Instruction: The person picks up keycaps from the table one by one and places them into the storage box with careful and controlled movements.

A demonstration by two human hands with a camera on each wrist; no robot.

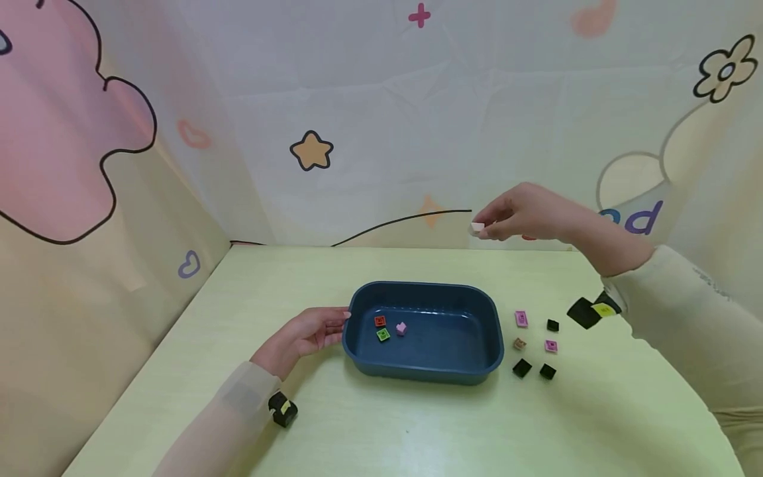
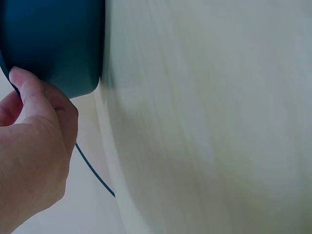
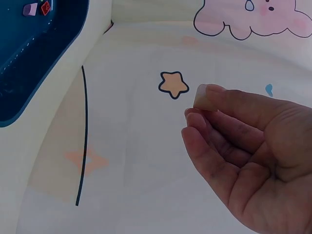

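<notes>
The right hand (image 1: 527,213) pinches a small white block (image 1: 477,228) up in the air. The left hand (image 1: 312,330) holds the left end of the blue tray (image 1: 444,341). Three little blocks (image 1: 379,321) sit inside.

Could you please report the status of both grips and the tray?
Left grip holding blue tray. Right grip pinching pale block, raised. Nothing visibly in the way.
</notes>
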